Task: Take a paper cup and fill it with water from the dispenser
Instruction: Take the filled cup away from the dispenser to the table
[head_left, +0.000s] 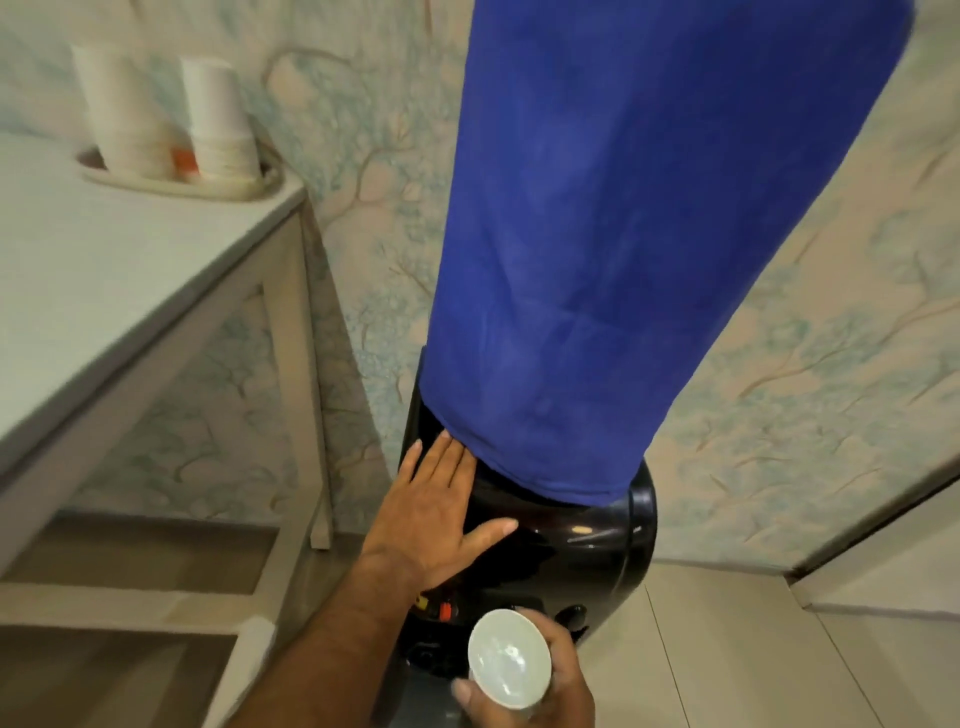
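Now, step: cup is taken; filling looks underway or about to start, judging by where the cup sits
Right hand (540, 686): closed around the cup (509, 659), fingers wrapped on its side wall, thumb at the near rim
Cup: upright, mouth facing up, held low in front of the dispenser (587, 551) near the taps; the inside looks pale and shiny, whether water is in it I cannot tell
Left hand (441, 514): open and flat, fingers spread, palm resting on the dispenser's black top just beside the blue cover (639, 249); it holds nothing
Taps: a red lever (445, 611) shows below the left wrist; the spout itself is hidden
Spare cups (171, 114): two stacks on a tray (249, 188) on the table (104, 270), well apart from the hands
Next move: likely calls for keeping the cup level under the spout, working the tap, and stopping before the rim
Risk: thin paper wall, so a tight squeeze could buckle it and spill
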